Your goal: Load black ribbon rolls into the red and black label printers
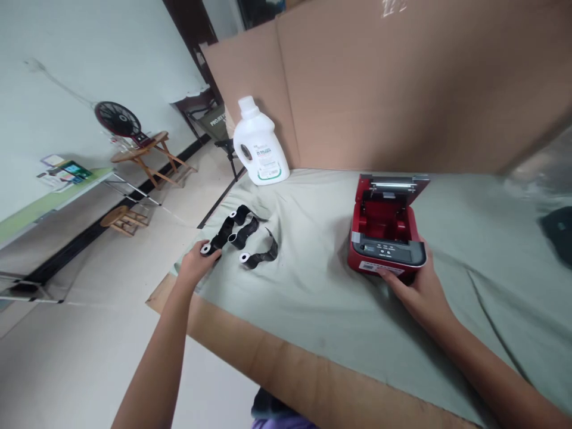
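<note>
My left hand point(197, 262) is at the table's left edge, with thumb and fingers closed round the end of a black paper roll point(222, 236) with a white core. Close beside it lie more partly unrolled black rolls: one point(242, 213) behind, one point(245, 233) in the middle and one point(261, 257) nearer to me. On the right, my right hand point(417, 283) grips the front right corner of a small red receipt printer point(388, 247), its thumb on the front face. The printer's lid point(395, 186) stands raised, showing a red paper bay with no roll visible inside.
A white detergent bottle point(261, 146) stands at the back left of the cloth-covered table point(308, 286). Cardboard point(402, 89) walls off the back. A dark object point(558, 235) lies at the far right. Beyond the left edge are a fan point(118, 119) and stools.
</note>
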### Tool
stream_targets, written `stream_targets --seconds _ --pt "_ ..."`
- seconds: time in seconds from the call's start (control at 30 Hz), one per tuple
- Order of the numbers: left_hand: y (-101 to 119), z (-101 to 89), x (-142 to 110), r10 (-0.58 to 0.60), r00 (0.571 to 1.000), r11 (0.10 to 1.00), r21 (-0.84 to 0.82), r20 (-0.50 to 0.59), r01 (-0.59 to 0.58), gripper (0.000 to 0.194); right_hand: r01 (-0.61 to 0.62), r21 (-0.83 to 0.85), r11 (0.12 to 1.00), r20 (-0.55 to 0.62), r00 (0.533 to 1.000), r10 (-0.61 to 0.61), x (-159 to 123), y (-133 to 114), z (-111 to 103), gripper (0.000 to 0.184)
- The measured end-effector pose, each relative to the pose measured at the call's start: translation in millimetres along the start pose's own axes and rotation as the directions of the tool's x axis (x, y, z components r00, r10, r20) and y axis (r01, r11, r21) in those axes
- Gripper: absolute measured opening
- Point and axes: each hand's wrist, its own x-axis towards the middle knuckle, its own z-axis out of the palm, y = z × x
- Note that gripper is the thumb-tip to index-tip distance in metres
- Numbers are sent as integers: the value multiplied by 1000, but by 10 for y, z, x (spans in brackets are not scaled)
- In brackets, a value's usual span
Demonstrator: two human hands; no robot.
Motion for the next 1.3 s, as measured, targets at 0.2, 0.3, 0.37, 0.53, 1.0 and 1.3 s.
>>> stream_targets --seconds 0.2,0.3,0.37,0.53,1.0,1.3 --pt "304 -61 -298 -64 946 862 -496 -316 -107 41 -2 -28 1000 -2 1000 2 -4 -31 -3 89" --pt "709 -260 -427 110 953 620 -730 -283 -288 48 1 -30 1000 0 1000 -1 -1 -44 8 86" --pt "1032 -385 -519 232 942 550 -766 -242 -333 53 -18 -24 1000 18 1000 18 -3 -31 6 87" --pt "1865 -486 -771 597 785 530 -651 -169 -543 37 -6 -60 998 -148 989 -3 29 -163 -179 99" --pt "3282 98 -1343 921 289 388 -562 261 -731 47 231 -416 880 496 868 7 769 -1378 -457 9" --pt "3235 431 -1186 849 338 526 -579 407 -623 57 169 -307 936 550 835 30 935 -1135 -396 26"
